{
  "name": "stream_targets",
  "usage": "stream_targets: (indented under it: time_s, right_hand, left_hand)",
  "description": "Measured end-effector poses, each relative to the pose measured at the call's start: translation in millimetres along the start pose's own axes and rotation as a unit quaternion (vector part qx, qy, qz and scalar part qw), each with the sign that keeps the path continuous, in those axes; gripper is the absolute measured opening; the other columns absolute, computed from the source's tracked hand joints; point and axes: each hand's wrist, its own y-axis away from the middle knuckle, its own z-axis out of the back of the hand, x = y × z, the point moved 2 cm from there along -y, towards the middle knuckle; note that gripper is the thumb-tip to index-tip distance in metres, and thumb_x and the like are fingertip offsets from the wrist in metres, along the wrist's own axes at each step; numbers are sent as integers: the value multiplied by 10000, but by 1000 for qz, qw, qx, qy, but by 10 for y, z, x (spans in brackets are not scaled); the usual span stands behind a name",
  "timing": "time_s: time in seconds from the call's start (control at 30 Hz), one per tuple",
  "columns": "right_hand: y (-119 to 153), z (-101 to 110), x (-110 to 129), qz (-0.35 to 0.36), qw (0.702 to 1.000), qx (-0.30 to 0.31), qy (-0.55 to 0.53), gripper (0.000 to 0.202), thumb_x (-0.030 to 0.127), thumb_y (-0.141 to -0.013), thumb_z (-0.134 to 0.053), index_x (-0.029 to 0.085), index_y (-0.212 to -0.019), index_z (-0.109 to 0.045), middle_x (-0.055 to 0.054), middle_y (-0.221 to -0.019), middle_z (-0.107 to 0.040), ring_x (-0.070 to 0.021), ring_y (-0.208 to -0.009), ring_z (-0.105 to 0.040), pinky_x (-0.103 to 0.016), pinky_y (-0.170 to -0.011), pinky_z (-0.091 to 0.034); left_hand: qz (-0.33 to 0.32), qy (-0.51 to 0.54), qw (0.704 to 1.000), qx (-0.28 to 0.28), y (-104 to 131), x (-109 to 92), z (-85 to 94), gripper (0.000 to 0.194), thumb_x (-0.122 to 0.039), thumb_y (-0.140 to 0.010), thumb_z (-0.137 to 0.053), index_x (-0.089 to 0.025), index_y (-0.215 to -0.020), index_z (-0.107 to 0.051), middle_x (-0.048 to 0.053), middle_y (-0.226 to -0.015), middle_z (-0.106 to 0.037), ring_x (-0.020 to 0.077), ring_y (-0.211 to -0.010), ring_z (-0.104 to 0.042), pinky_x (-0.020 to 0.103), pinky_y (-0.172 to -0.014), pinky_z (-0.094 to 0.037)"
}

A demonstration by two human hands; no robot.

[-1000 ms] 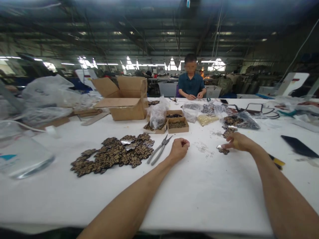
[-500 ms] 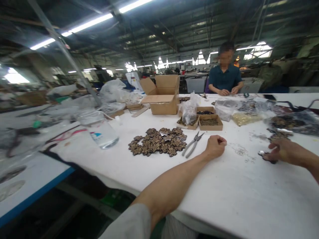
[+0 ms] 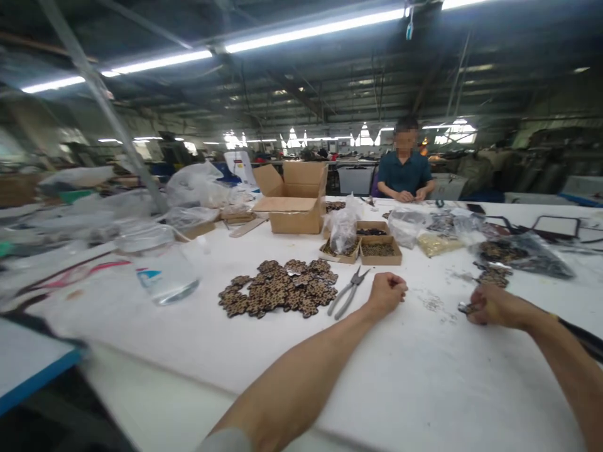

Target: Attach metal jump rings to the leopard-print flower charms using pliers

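Note:
My left hand point(image 3: 387, 294) rests on the white table with fingertips pinched together; what they hold, if anything, is too small to make out. Just right of it lie scattered small metal rings point(image 3: 436, 302). My right hand point(image 3: 492, 306) grips a small dark patterned piece point(image 3: 464, 308) with a shiny silvery part, low over the tabletop. Behind that hand sits a small stack of brown-and-black patterned pieces point(image 3: 494, 276). Pliers point(image 3: 347, 293) with grey handles lie left of my left hand, beside a large pile of similar patterned pieces point(image 3: 277, 289).
Small cardboard trays of metal bits point(image 3: 381, 251) stand behind the pliers, near an open cardboard box point(image 3: 296, 220). A large clear water jug point(image 3: 164, 276) lies at left. Plastic bags point(image 3: 546, 257) fill the back right. Across the table sits another person point(image 3: 405, 172).
The view has tilted up and turned slightly right. My right hand's fingers have closed on the small dark piece, which they were reaching over before. My left hand stays pinched.

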Motion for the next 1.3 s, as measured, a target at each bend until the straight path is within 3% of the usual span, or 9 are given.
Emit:
stream_targets:
  time_s: [0.03,0.1,0.23,0.43,0.57,0.7,0.97,1.2,1.3]
  right_hand:
    - [4,4,68,13,998,53,-22,314,413,-569,-776,215,-790,-671,-77,-745,-718,-290,-745,-678,-366,-661,-503]
    - [-18,27,120,15,996,81,-34,301,364,-580,-770,191,-809,-678,-79,-786,-725,-272,-770,-675,-331,-657,-489]
    - [-94,76,61,3,1000,15,-11,500,301,-517,-833,180,-982,-697,-91,-979,-723,-270,-882,-671,-299,-708,-494]
    - [-61,137,80,34,999,27,-1,523,334,-557,-843,160,-1025,-688,-101,-1004,-706,-260,-902,-652,-295,-737,-491]
    - [15,225,164,62,997,46,-19,387,376,-600,-824,157,-892,-694,-69,-850,-700,-235,-791,-631,-291,-651,-462]
    - [90,247,418,125,978,69,-149,329,476,-735,-738,157,-722,-656,-30,-655,-641,-175,-625,-572,-278,-560,-426]
    - [228,-30,1148,201,894,68,-394,410,526,-703,-828,163,-826,-682,-14,-720,-608,-157,-639,-561,-302,-566,-530]
    - [304,-194,1378,194,883,84,-420,392,499,-836,-734,180,-1056,-672,-58,-831,-652,-217,-772,-651,-362,-649,-595]
    - [299,-258,1377,173,880,70,-437,488,486,-823,-755,194,-1189,-617,-49,-813,-650,-213,-722,-650,-349,-573,-584]
  left_hand:
    - [-2,11,1000,9,-22,-6,-4,84,-115,-713,-731,-89,-743,-656,10,-574,-630,88,-487,-575,202,-493,-503]
    - [-3,33,999,23,-55,-1,-11,131,-135,-705,-765,-81,-747,-653,18,-577,-639,94,-489,-593,217,-498,-530]
    - [4,69,997,42,-49,13,-35,247,-206,-683,-837,-67,-761,-649,59,-628,-676,133,-535,-650,286,-545,-594]
    - [33,115,991,63,26,-31,-78,328,-223,-634,-891,-55,-781,-651,100,-695,-708,168,-608,-694,329,-603,-631]
    - [43,127,989,61,21,-48,-72,348,-222,-607,-907,-60,-777,-650,114,-749,-717,166,-640,-699,327,-633,-632]
    - [27,105,993,56,-28,-44,-42,317,-233,-607,-896,-66,-755,-671,70,-679,-682,133,-594,-661,296,-590,-615]
    - [12,102,992,79,-31,-41,-14,290,-240,-605,-868,-68,-774,-708,22,-599,-625,96,-494,-570,269,-479,-571]
    - [36,135,986,94,-33,14,25,389,-296,-567,-915,-60,-798,-711,49,-619,-656,118,-510,-608,297,-523,-587]
    - [49,150,983,95,-30,12,37,428,-310,-542,-932,-55,-806,-713,62,-643,-672,128,-529,-628,310,-553,-597]
